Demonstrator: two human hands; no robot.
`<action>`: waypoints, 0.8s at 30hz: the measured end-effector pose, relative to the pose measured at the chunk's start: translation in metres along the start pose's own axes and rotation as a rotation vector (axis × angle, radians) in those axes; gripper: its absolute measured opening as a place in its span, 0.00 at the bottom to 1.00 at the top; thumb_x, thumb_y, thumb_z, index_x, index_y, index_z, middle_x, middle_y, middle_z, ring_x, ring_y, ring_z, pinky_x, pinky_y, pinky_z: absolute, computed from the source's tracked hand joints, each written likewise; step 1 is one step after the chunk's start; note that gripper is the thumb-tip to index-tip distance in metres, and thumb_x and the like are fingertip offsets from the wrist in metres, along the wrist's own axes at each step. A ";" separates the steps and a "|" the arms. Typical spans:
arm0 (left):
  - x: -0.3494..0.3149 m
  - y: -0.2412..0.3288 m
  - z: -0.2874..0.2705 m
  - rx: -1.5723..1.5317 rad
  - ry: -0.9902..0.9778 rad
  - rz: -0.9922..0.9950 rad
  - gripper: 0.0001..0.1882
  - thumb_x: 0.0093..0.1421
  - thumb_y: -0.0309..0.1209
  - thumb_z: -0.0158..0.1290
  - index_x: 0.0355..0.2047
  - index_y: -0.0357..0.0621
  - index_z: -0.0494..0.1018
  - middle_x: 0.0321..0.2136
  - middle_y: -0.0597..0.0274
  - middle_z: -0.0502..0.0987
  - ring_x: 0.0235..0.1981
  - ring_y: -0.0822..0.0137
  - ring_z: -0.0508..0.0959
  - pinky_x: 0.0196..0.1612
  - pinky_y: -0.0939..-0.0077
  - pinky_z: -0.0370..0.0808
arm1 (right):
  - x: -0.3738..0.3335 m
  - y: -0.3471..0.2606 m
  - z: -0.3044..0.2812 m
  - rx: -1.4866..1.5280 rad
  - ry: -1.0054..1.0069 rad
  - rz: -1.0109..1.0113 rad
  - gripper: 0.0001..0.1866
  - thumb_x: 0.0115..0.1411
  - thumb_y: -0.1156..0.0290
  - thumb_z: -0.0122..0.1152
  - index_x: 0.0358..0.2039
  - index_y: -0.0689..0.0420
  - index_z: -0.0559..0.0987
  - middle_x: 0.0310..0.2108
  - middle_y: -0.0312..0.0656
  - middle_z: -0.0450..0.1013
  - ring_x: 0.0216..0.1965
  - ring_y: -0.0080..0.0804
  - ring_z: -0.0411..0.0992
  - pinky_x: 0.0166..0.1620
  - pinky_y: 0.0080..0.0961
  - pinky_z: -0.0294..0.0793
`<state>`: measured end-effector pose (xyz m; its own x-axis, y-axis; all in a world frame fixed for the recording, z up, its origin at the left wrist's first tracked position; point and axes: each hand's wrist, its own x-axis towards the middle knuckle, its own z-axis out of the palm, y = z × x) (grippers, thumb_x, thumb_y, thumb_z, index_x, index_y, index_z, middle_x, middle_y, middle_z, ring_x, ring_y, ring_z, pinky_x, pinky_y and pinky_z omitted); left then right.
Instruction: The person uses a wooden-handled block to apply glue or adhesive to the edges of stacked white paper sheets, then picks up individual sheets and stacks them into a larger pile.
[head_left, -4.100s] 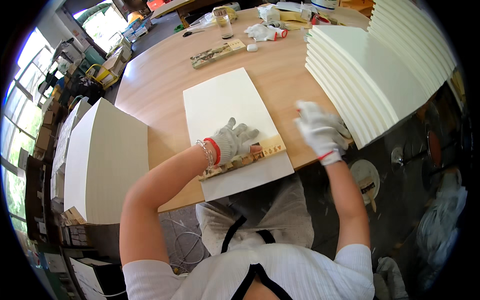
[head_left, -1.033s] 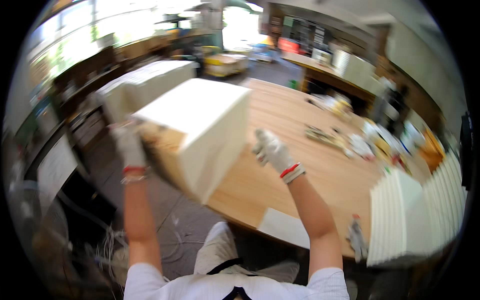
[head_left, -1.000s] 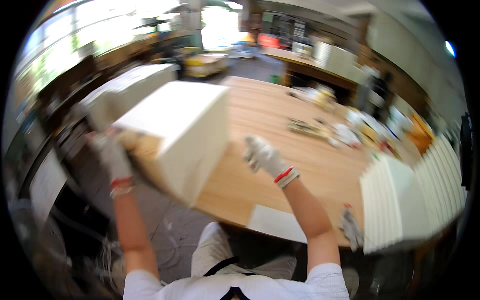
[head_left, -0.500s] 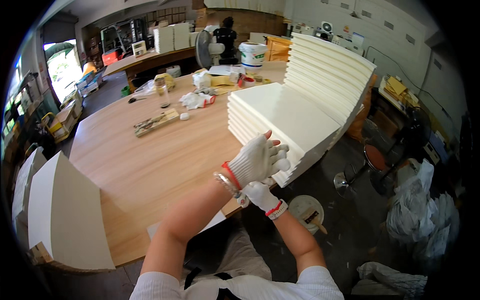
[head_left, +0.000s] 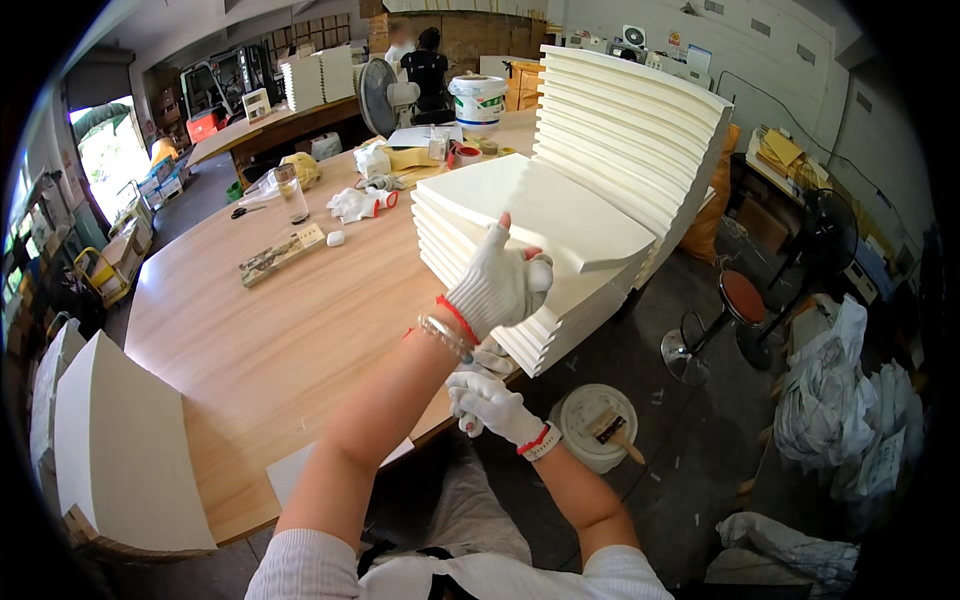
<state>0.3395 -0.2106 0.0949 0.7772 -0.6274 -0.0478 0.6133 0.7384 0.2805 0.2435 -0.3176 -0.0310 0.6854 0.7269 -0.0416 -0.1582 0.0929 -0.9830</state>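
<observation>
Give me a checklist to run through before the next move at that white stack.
1. Left hand on the top white piece: ok, thumb above its near edge.
2. Top white piece lying flat: not ok, its near end looks raised.
3. Right hand clear of the stack: ok, by the table edge.
4. Right hand empty: cannot tell, fingers curled.
5. Brush off the table: ok, on the round bucket below.

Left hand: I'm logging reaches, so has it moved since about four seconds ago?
Yes, the left hand has moved right: earlier left of the white stack, it is now at the stack's near side.
</observation>
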 end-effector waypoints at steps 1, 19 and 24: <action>0.005 -0.007 0.023 0.121 0.184 0.089 0.33 0.61 0.61 0.45 0.37 0.38 0.61 0.41 0.52 0.69 0.36 0.64 0.76 0.39 0.70 0.81 | -0.002 0.006 -0.003 0.012 0.016 0.004 0.14 0.67 0.67 0.51 0.45 0.65 0.71 0.28 0.38 0.71 0.22 0.19 0.71 0.25 0.15 0.72; -0.247 0.065 -0.030 0.401 0.524 0.469 0.16 0.60 0.26 0.47 0.48 0.35 0.66 0.41 0.50 0.77 0.36 0.61 0.81 0.38 0.67 0.82 | 0.041 -0.029 -0.001 0.518 0.116 -0.217 0.26 0.68 0.55 0.42 0.56 0.63 0.67 0.43 0.53 0.75 0.37 0.37 0.77 0.31 0.21 0.73; -0.385 0.030 -0.109 0.474 0.603 0.698 0.27 0.58 0.21 0.48 0.59 0.36 0.60 0.52 0.49 0.72 0.48 0.62 0.77 0.50 0.66 0.78 | 0.093 -0.053 0.032 0.312 -0.046 0.284 0.21 0.62 0.64 0.59 0.50 0.67 0.73 0.40 0.41 0.78 0.42 0.27 0.75 0.50 0.24 0.72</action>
<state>0.0739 0.0799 0.0171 0.9598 0.2269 -0.1651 -0.0174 0.6351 0.7722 0.2930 -0.2334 0.0230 0.5527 0.7821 -0.2880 -0.5486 0.0812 -0.8322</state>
